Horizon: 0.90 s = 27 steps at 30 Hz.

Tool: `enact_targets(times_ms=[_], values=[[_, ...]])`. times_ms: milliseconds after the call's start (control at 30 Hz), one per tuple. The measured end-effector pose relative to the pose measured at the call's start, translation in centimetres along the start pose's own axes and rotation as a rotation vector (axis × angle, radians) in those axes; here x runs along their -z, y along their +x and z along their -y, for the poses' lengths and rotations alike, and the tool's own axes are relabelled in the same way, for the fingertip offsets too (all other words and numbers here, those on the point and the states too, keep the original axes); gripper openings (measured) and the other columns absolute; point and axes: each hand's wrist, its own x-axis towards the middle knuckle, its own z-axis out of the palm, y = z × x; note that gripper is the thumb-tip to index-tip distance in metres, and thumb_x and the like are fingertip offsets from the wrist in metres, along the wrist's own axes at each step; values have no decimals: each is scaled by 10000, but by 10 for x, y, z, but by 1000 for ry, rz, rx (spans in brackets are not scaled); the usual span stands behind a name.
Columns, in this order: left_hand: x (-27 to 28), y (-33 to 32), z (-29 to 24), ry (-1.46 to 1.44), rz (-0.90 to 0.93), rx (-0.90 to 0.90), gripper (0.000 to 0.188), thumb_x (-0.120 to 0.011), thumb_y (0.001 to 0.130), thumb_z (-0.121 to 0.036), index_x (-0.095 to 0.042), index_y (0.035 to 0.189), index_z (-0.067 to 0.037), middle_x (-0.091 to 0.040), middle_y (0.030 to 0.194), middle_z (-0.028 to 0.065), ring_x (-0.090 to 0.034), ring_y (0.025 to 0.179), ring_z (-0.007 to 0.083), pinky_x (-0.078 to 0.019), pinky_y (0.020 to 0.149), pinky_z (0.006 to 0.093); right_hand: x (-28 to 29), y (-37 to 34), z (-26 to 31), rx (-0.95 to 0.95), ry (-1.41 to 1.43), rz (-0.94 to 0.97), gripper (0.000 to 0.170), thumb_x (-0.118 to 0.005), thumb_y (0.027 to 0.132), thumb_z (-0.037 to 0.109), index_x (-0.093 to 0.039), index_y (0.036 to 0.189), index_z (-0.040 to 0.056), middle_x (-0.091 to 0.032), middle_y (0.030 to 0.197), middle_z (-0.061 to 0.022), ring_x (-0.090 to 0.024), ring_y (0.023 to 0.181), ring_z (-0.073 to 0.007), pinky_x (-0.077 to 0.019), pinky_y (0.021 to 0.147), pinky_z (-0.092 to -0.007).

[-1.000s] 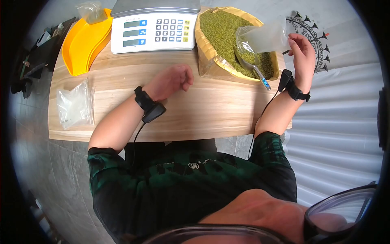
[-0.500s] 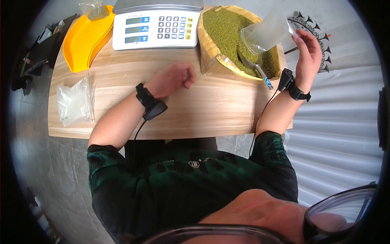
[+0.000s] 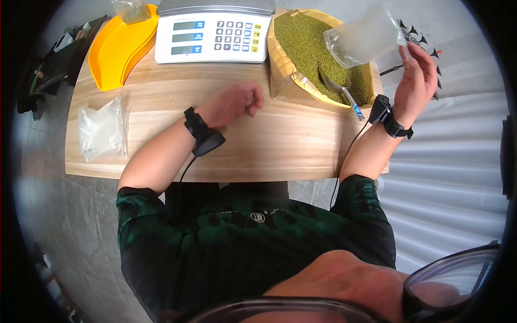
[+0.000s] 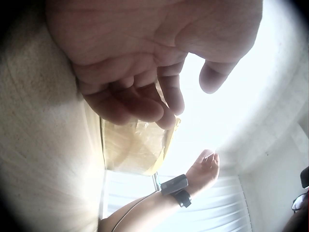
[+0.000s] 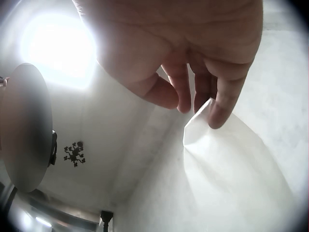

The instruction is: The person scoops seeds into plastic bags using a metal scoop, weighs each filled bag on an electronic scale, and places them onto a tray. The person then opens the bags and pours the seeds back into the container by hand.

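Up at the right, my right hand pinches a corner of a clear plastic bag. In the right wrist view that bag hangs from the fingertips. It slants over an open sack of small green beans. A metal scoop is stuck in the beans, its handle pointing toward me over the sack's front edge. My left hand rests on the table with loosely curled fingers and holds nothing; the left wrist view shows its palm and the sack beyond.
A white digital scale stands at the back, left of the sack. Beside it lies a yellow tray with a small clear bag at its far end. Another plastic bag lies at the left of the wooden table.
My right hand has moved a little right, drawing the bag up and away from the scoop. My left hand stays in nearly the same pose. The head view has shifted slightly.
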Motion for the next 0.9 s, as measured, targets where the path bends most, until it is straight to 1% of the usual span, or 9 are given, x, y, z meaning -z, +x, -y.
enact_targets(times_ms=[267,367,433,567,667,733,767,833,900], values=[[0,1,-1,100,0,-13,306,-532,954,-363,-572,988,-62,-603,873,38,-567,789,143,-469,761,289,-24,-20,26,-18,109,104,237,-515,865,-77,-600,1086,-91,-611,1174,-206,-609,1111,-281,-482,1013,-375],[-4,-2,4,229,-73,-102,344,-590,927,-315,-545,1158,-64,-615,987,54,-576,826,146,-481,792,303,-39,-34,35,-31,284,183,226,-514,864,-73,-594,1075,-84,-588,1206,-216,-598,1126,-299,-476,1022,-398],[-24,-6,-2,235,-154,-260,519,-640,897,-258,-444,1344,-82,-597,1166,81,-595,923,155,-492,845,322,-49,-43,35,-64,437,231,198,-523,873,-50,-584,1061,-71,-563,1234,-221,-578,1147,-307,-463,1036,-432],[-58,-11,-9,234,-337,-445,659,-648,894,-150,-310,1456,-92,-532,1321,95,-582,1047,149,-488,886,307,-71,-58,35,-179,615,345,201,-548,884,-23,-579,1081,-50,-562,1232,-204,-561,1154,-275,-453,1036,-427],[-65,-25,-14,374,-424,-695,527,-692,890,-94,-455,1354,-17,-590,1232,84,-599,976,117,-500,829,279,-85,-63,31,-314,672,459,208,-573,879,-15,-580,1086,-35,-578,1205,-181,-568,1144,-246,-464,1014,-387],[-64,-49,-22,647,-593,-548,268,-679,910,-94,-622,1149,13,-674,1009,41,-613,846,82,-499,761,230,-90,-65,29,-358,599,468,268,-609,877,7,-577,1141,-23,-590,1152,-128,-574,1090,-174,-472,951,-315],[-69,-59,-25,650,-605,-552,268,-679,910,-94,-622,1149,13,-674,1009,41,-613,846,82,-499,761,230,-92,-66,27,-366,447,587,310,-630,876,24,-573,1178,-15,-584,1145,-98,-566,1051,-138,-467,907,-285],[-84,-78,-32,713,-726,-612,110,-672,920,-103,-698,903,2,-651,743,-1,-569,682,52,-464,639,201,-102,-74,18,-335,271,734,343,-675,884,75,-601,1212,3,-598,1063,-23,-542,912,-67,-452,792,-234],[-88,-97,-35,840,-761,-525,117,-669,921,-104,-696,881,3,-632,714,-10,-546,654,47,-447,614,201,-109,-79,16,-423,222,817,281,-679,891,85,-632,1156,2,-620,1010,-11,-546,878,-68,-456,777,-234]])
